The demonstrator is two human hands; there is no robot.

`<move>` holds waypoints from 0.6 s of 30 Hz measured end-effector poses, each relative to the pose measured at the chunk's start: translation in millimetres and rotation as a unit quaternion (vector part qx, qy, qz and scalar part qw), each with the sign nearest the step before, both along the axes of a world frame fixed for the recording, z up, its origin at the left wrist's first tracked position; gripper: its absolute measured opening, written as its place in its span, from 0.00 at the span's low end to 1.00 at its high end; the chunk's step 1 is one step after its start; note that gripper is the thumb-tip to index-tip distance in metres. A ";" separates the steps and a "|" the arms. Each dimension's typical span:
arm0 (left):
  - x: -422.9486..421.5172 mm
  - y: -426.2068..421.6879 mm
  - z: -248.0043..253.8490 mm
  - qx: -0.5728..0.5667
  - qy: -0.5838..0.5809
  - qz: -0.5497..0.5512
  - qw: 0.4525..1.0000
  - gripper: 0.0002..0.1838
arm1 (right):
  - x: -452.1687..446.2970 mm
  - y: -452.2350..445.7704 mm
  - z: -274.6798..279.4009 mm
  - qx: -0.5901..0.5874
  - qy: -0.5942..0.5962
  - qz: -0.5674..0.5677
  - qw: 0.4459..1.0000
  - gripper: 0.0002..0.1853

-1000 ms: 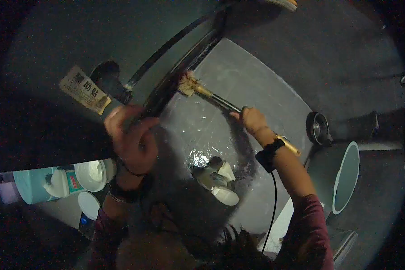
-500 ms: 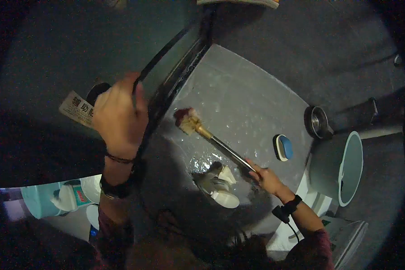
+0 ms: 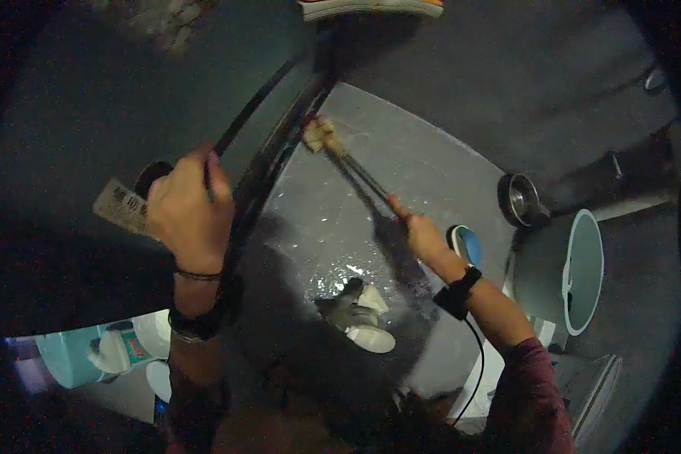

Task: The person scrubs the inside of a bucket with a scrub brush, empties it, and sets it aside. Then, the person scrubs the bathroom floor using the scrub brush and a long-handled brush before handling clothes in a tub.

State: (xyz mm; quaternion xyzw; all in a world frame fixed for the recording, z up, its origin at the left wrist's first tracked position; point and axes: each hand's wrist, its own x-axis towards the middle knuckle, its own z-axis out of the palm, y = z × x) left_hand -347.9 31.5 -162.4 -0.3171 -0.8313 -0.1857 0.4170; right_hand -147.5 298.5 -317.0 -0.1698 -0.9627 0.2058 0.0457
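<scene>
My right hand [image 3: 428, 242] is closed round the handle of a long brush [image 3: 367, 179]. The brush's pale bristle head is at the dark door track [image 3: 276, 144], at the upper left edge of the wet grey floor [image 3: 408, 159]. On the left, my left hand [image 3: 193, 208] is closed on a dark curved handle [image 3: 253, 106] fixed to the dark glass panel. Beside that hand a label with printed characters [image 3: 122, 207] is stuck on the panel, partly covered by my fingers.
A grey-white object [image 3: 362, 318] lies on the wet floor. To the right are a blue and white scrubber [image 3: 465, 246], a metal drain cup [image 3: 520, 200] and a pale green bucket [image 3: 584, 272]. Teal and white containers [image 3: 72, 356] stand at lower left. A striped edge [image 3: 371, 9] shows at the top.
My left hand has moved up onto the curved handle. The brush head came down onto the floor, then went back up to the track. The scrubber has come into view.
</scene>
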 end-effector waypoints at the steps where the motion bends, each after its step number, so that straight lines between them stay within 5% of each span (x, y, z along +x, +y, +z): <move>1: 0.7 0.1 0.7 -0.002 0.004 0.011 1.000 0.04 | -0.7 -7.7 22.4 0.004 -0.083 -0.021 0.996 0.29; 3: 3.4 0.4 1.1 -0.005 0.007 0.010 1.000 0.04 | -9.9 -14.2 36.3 0.005 -0.167 -0.053 0.985 0.27; 8: -2.2 -6.8 -3.8 -0.024 0.017 -0.001 1.000 0.05 | -97.3 34.8 23.6 0.024 -0.037 -0.128 0.991 0.24; 10: -2.5 -7.3 -5.6 -0.030 0.011 -0.017 0.999 0.06 | -102.3 32.2 36.8 0.038 -0.125 -0.165 0.978 0.23; 13: -3.2 -5.9 -4.7 -0.005 0.016 -0.039 0.999 0.06 | -32.7 54.5 10.9 0.023 0.030 -0.167 0.985 0.24; 16: -4.2 -9.2 -6.7 -0.026 0.002 -0.013 1.000 0.07 | 63.7 64.5 37.3 -0.044 -0.047 -0.250 0.966 0.22; 18: -5.6 -9.3 -8.0 -0.034 0.022 -0.010 0.999 0.07 | 125.0 82.4 27.8 0.017 -0.115 -0.324 0.939 0.23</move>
